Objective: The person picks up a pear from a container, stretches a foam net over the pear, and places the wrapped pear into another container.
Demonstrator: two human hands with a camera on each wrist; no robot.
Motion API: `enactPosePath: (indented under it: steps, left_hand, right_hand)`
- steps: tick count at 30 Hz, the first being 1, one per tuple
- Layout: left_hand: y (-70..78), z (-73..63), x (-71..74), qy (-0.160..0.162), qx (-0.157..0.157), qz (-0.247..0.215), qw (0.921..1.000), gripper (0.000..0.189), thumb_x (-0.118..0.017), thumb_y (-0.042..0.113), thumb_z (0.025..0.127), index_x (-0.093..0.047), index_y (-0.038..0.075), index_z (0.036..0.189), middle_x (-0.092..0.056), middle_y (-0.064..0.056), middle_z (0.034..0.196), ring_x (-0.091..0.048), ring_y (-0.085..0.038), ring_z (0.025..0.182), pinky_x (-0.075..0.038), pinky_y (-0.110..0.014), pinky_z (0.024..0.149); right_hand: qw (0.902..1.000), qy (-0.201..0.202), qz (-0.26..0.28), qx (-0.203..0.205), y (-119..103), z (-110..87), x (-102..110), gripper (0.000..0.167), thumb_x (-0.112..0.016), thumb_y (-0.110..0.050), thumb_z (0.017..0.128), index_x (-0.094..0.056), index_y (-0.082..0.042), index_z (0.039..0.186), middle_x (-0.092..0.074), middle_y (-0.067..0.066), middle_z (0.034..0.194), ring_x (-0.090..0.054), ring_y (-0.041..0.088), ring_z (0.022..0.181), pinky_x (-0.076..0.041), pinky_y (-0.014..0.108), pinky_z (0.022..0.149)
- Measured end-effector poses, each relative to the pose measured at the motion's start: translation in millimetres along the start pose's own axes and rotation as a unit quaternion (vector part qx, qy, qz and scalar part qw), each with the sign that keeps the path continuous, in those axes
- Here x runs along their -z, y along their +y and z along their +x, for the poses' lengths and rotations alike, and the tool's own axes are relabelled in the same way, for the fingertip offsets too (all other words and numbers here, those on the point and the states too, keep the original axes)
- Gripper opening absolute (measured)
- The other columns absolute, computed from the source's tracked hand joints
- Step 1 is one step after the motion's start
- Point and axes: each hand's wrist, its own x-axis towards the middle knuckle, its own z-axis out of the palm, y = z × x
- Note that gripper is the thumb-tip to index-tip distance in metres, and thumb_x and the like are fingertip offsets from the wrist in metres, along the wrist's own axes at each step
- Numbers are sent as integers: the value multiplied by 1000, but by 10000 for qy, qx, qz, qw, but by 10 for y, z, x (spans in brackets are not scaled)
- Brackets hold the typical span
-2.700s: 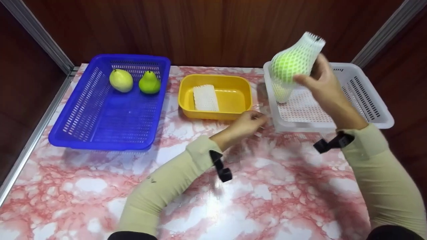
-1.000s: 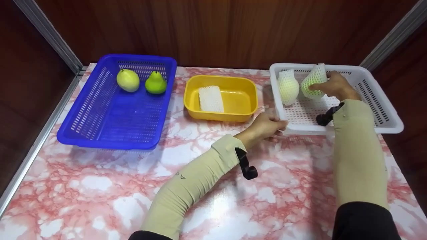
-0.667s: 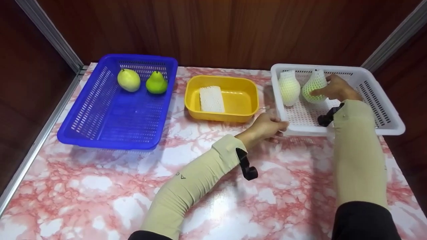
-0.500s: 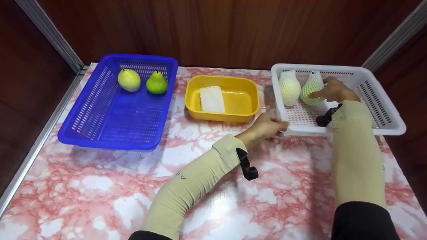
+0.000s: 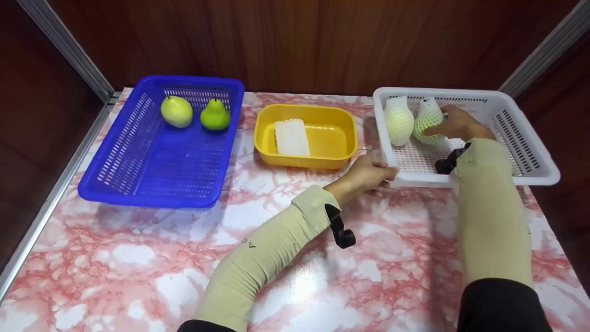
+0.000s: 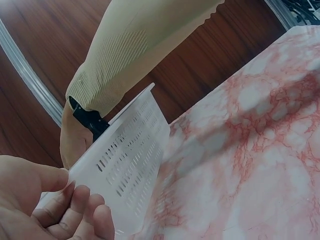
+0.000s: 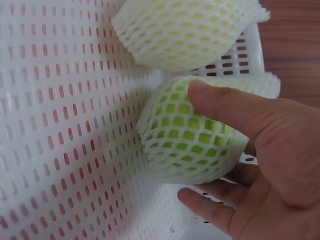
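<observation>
In the white basket (image 5: 484,179), my right hand (image 5: 461,123) holds a green pear (image 5: 426,122) in a white foam net, thumb on one side and fingers around the other. The right wrist view shows the green skin (image 7: 187,135) through the mesh. Beside it, toward the basket's left wall, stands a pale yellow pear (image 5: 399,122), also netted. My left hand (image 5: 368,175) pinches the basket's near left corner. In the left wrist view its thumb and forefinger meet at the rim (image 6: 80,172), the other fingers curled below.
A yellow tub (image 5: 332,133) with a flat white foam net (image 5: 292,137) stands in the middle. To the left, a blue basket (image 5: 156,200) holds a yellow pear (image 5: 176,112) and a green pear (image 5: 215,115), both bare. Wooden panels (image 5: 295,46) enclose the marbled table (image 5: 138,258).
My right hand has brought the netted green pear down into the white basket and shifted it left beside the yellow one. The left hand has moved right onto the basket's corner.
</observation>
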Motion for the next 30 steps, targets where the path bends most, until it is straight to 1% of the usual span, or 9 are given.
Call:
enactPosePath:
  steps: [4, 6, 9, 12, 16, 20, 23, 26, 30]
  left_hand:
    - [-5, -3, 10, -26, -26, 23, 10000, 16, -70, 11, 97, -54, 9, 99, -63, 1, 76, -66, -17, 65, -60, -43, 65]
    - [-3, -1, 12, -4, -8, 40, 10000, 16, -71, 11, 96, -55, 11, 95, -64, 1, 75, -65, -16, 65, -59, -43, 65]
    - [0, 3, 15, 28, 18, 51, 10000, 16, -71, 12, 96, -58, 11, 89, -64, 1, 75, -62, -12, 61, -57, -37, 60]
    - [3, 2, 21, 41, 16, 45, 10000, 19, -72, 12, 96, -58, 11, 83, -65, 1, 75, -62, -14, 64, -54, -31, 55]
    - [-1, 3, 23, 17, 17, 8, 10000, 20, -72, 12, 96, -55, 12, 85, -65, 1, 75, -62, -16, 67, -52, -30, 54]
    - [-1, 8, 16, 79, 44, 64, 9999, 18, -73, 13, 95, -58, 12, 84, -66, 0, 76, -62, -15, 66, -53, -29, 54]
    - [1, 11, 10, 127, 65, 143, 9998, 18, -73, 14, 95, -61, 11, 83, -66, 0, 77, -62, -14, 66, -53, -28, 55]
    - [5, 7, 9, 146, 98, 191, 9997, 19, -73, 14, 95, -62, 10, 80, -67, 0, 77, -65, -17, 70, -54, -29, 56]
    - [8, -1, 9, 186, 131, 217, 9995, 23, -74, 15, 95, -61, 11, 76, -70, -3, 81, -69, -23, 78, -54, -30, 57]
  right_hand:
    - [9998, 114, 107, 123, -6, 31, -9, 101, -75, -35, 91, -12, 11, 156, -25, 39, 154, -32, 53, 137, -35, 65, 111]
    - [9996, 148, 181, 136, -8, 46, -9, 99, -76, -33, 91, -14, 13, 155, -27, 39, 153, -33, 52, 136, -34, 64, 112]
    - [9998, 106, 166, 62, -9, 57, -4, 100, -75, -35, 92, -13, 14, 154, -27, 40, 152, -35, 51, 135, -36, 62, 111]
    - [9998, 23, 201, -22, -12, 54, -1, 100, -74, -36, 93, -13, 14, 154, -28, 39, 152, -35, 50, 134, -38, 61, 110]
    - [9998, -36, 183, -90, -12, 31, 5, 99, -73, -37, 93, -14, 13, 154, -28, 38, 152, -35, 50, 135, -37, 63, 111]
    - [9998, -58, 164, -56, -9, 15, 9, 98, -73, -37, 93, -15, 15, 153, -28, 39, 151, -34, 51, 136, -35, 64, 112]
    - [9999, -67, 152, 7, -8, 11, 10, 93, -72, -36, 94, -19, 15, 152, -30, 39, 150, -36, 51, 135, -36, 63, 111]
    - [9999, -98, 121, 68, -5, 11, 14, 88, -72, -36, 95, -25, 13, 150, -34, 38, 148, -39, 50, 133, -37, 63, 110]
    - [9998, -164, 43, 78, 0, -1, 20, 88, -70, -39, 95, -25, 13, 149, -36, 37, 146, -40, 48, 130, -38, 62, 109]
